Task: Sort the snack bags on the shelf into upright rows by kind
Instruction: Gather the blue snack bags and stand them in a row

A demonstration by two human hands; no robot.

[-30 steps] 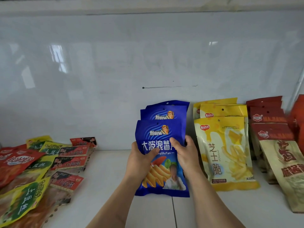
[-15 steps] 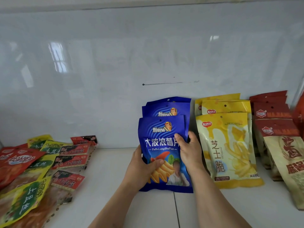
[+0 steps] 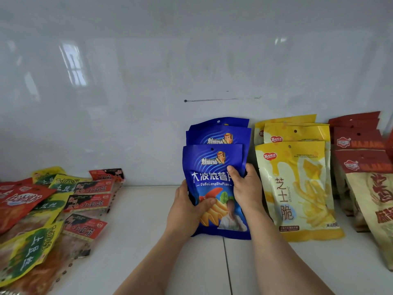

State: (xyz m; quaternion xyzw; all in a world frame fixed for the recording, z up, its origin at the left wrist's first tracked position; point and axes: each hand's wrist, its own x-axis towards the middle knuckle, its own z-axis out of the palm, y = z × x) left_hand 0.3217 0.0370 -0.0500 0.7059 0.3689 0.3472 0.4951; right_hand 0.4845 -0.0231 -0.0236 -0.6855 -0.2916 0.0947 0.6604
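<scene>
1. Head view showed the shelf [image 3: 138, 241] bearing a loose pile of mixed bags [image 3: 49, 211] at left, unsorted.
2. Yellow bags [image 3: 297, 188] stood upright, leaning back in their row.
3. Front blue bag [image 3: 212, 167] leaned against the blue ones behind.
4. Left hand [image 3: 187, 211] and right hand [image 3: 244, 188] gripped its sides, likely squaring it.

The front blue chip bag [image 3: 214, 167] reads "大波浪薯片", its last character partly covered by a hand, with "DaBoLangShuPian" in small white letters beneath; the logo text above is too stylised to read. Right of it, the front yellow bag [image 3: 297, 188] carries "芝士脆" vertically, with small "ZHISHICUI" beside. Far left of the blue bag, a green-and-yellow packet [image 3: 29, 254] shows "土豆丝" and "TuDouSi". Between them, red-labelled packets [image 3: 87, 204] read "小面筋".
</scene>
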